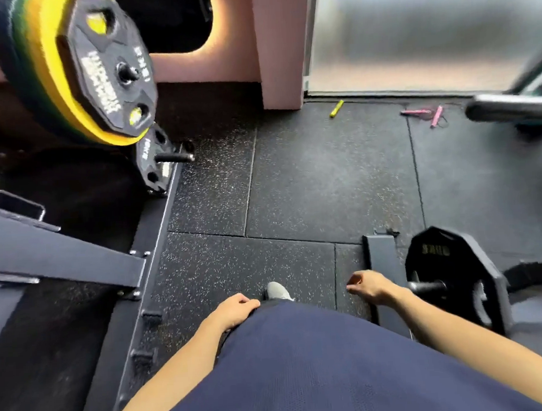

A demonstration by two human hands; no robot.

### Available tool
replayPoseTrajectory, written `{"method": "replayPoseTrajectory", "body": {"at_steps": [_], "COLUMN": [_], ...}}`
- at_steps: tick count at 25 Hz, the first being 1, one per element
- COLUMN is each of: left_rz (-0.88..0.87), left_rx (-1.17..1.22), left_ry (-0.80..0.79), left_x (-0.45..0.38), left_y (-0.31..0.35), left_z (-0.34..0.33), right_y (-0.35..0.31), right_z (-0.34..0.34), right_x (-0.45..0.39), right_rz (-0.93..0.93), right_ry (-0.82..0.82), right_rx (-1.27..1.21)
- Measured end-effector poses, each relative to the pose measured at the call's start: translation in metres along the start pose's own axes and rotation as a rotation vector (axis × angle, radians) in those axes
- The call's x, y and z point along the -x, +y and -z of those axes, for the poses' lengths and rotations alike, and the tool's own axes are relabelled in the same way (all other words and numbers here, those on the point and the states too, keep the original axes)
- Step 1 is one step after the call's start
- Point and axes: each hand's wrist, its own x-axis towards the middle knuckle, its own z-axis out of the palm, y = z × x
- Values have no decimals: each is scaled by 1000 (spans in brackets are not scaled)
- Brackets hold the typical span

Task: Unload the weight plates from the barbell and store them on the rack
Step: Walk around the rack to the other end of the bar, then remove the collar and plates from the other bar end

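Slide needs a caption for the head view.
Empty hands, left hand and right hand, between loaded plates and stored black plate.

Navy blue mesh-textured shirt (319, 366), bare forearms without sleeves, light grey shoe (277, 291), no gloves

A yellow marker (337, 108) is lying on the black speckled rubber floor (309, 178), just beside the foot of the pink pillar (282, 47). Two pink pens (428, 115) are resting well apart from that pillar, near the frosted glass panel (427, 30) adjoining it.
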Motion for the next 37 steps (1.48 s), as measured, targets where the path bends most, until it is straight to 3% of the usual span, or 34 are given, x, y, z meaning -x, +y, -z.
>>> {"method": "replayPoseTrajectory", "body": {"at_steps": [6, 13, 20, 24, 29, 37], "left_rz": [191, 404, 529, 490, 408, 287], "left_rx": [324, 882, 1158, 1225, 1142, 973], "left_ry": [74, 427, 658, 858, 1168, 1579], "left_x": [9, 53, 101, 150, 243, 415], "left_y": [13, 29, 31, -11, -59, -66], "left_z": [1, -74, -109, -68, 36, 168], "right_y": [-64, -129, -188, -261, -373, -516], "right_z": [61, 102, 93, 78, 79, 127], "right_x": [-61, -103, -94, -61, 12, 153], "right_rz": [241, 481, 712, 906, 1204, 1542], "right_ry": [-138, -278, -338, -277, -145, 28], "right_rx": [283, 638, 817, 803, 640, 499]}}
